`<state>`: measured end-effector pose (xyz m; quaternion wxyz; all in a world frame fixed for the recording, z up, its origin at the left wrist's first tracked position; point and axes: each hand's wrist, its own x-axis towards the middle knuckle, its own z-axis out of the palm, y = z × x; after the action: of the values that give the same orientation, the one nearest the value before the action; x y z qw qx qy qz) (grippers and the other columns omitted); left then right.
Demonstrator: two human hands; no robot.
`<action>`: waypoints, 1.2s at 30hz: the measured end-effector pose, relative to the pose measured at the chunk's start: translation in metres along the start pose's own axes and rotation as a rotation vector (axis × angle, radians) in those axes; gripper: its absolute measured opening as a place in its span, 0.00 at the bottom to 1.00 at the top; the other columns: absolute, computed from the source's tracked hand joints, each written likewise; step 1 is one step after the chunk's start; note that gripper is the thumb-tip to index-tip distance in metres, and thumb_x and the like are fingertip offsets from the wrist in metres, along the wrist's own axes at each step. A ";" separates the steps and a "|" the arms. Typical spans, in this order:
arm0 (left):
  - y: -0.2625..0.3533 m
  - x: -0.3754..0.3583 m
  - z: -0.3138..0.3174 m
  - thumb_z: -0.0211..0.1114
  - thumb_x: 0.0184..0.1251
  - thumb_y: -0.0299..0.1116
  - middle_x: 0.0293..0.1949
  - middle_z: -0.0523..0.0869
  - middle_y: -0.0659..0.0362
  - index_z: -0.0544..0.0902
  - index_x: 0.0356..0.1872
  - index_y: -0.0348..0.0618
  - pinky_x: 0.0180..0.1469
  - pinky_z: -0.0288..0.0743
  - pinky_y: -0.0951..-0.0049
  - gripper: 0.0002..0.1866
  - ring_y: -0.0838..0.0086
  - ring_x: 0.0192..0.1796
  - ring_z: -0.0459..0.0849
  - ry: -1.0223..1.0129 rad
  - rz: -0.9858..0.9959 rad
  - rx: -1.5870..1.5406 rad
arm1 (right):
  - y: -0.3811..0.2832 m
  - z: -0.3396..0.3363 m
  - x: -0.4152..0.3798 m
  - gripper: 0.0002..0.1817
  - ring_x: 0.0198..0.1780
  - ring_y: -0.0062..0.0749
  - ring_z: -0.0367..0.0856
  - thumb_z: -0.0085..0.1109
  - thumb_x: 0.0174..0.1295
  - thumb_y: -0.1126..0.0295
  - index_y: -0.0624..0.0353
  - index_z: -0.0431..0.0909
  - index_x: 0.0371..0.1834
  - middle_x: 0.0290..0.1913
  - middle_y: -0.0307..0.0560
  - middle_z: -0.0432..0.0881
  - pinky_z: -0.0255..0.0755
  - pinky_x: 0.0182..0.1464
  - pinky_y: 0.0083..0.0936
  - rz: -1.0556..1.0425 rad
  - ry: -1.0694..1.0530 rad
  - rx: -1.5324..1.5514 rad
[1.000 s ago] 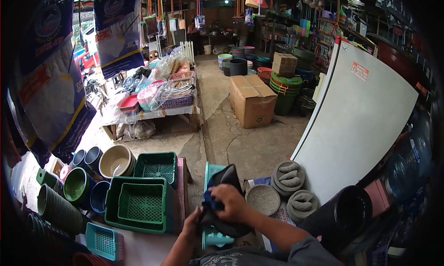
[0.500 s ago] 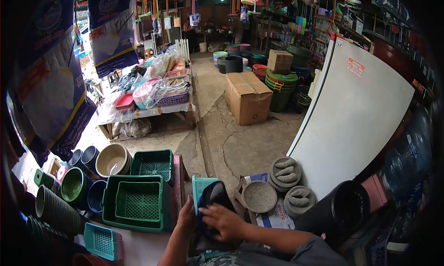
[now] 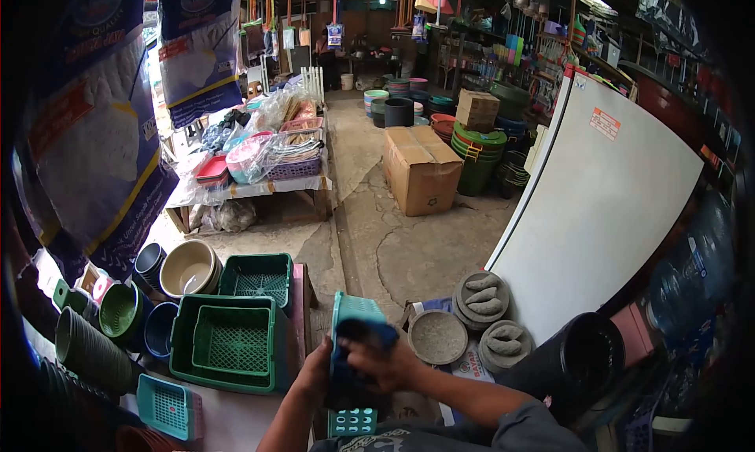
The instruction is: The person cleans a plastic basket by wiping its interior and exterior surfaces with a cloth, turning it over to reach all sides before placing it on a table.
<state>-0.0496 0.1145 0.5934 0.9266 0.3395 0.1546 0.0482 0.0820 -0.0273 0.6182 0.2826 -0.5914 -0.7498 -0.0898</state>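
Observation:
I hold a teal plastic basket (image 3: 351, 305) upright in front of me at the bottom centre. My left hand (image 3: 316, 369) grips its left side. My right hand (image 3: 384, 363) presses a dark blue cloth (image 3: 354, 358) against the basket's face. The cloth covers most of the basket; only its top rim and its bottom edge show.
Green crates (image 3: 236, 339) and stacked bowls and pots (image 3: 186, 268) stand to my left, with a small teal basket (image 3: 165, 406) nearer. Stone mortars (image 3: 481, 296) and a black tube (image 3: 578, 359) lie to the right, beside a white board (image 3: 605, 200). A cardboard box (image 3: 423, 171) stands on the concrete floor ahead.
The cloth has moved over the basket's face: my right hand slid from its upper part down and across. The basket now shows its perforated rim at the top.

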 end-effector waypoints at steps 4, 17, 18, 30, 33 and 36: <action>-0.012 0.003 0.002 0.50 0.72 0.53 0.51 0.78 0.59 0.71 0.59 0.43 0.59 0.70 0.69 0.26 0.72 0.54 0.76 -0.020 0.116 0.164 | 0.022 -0.022 0.027 0.20 0.56 0.50 0.75 0.64 0.54 0.64 0.55 0.72 0.49 0.57 0.53 0.76 0.69 0.57 0.38 0.469 0.242 0.209; -0.013 0.000 -0.026 0.70 0.59 0.41 0.37 0.85 0.58 0.76 0.49 0.37 0.37 0.79 0.73 0.23 0.76 0.35 0.83 0.028 0.273 0.312 | 0.124 -0.004 -0.009 0.21 0.46 0.33 0.80 0.65 0.53 0.66 0.64 0.77 0.48 0.42 0.52 0.82 0.72 0.52 0.25 1.035 0.285 0.409; -0.010 0.002 -0.033 0.69 0.60 0.42 0.35 0.84 0.58 0.77 0.47 0.38 0.33 0.79 0.73 0.21 0.76 0.32 0.83 0.129 0.310 0.323 | 0.123 -0.009 -0.008 0.21 0.46 0.33 0.80 0.65 0.53 0.66 0.64 0.77 0.48 0.42 0.52 0.82 0.72 0.52 0.25 1.022 0.283 0.407; -0.010 0.002 -0.031 0.72 0.57 0.47 0.34 0.84 0.59 0.77 0.46 0.40 0.32 0.81 0.75 0.24 0.75 0.31 0.84 0.148 0.465 0.122 | 0.048 0.032 0.020 0.31 0.62 0.57 0.69 0.68 0.51 0.65 0.57 0.66 0.58 0.65 0.59 0.68 0.60 0.64 0.41 0.288 0.718 0.299; -0.004 0.010 -0.027 0.73 0.55 0.39 0.37 0.85 0.58 0.77 0.48 0.39 0.36 0.81 0.76 0.23 0.74 0.35 0.85 0.258 0.546 0.210 | 0.011 0.024 0.026 0.25 0.63 0.57 0.69 0.67 0.52 0.68 0.58 0.68 0.53 0.65 0.62 0.67 0.61 0.64 0.42 0.180 0.656 0.380; 0.018 0.001 0.011 0.74 0.51 0.35 0.39 0.85 0.58 0.77 0.47 0.37 0.37 0.80 0.78 0.24 0.75 0.36 0.85 0.228 0.538 -0.014 | -0.022 0.003 0.028 0.25 0.63 0.59 0.68 0.67 0.49 0.74 0.58 0.69 0.52 0.66 0.66 0.65 0.60 0.64 0.45 0.114 0.353 0.394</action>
<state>-0.0444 0.1216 0.6124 0.8595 0.3543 0.1619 0.3309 0.0567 -0.0088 0.6347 0.5233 -0.5414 -0.6575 -0.0278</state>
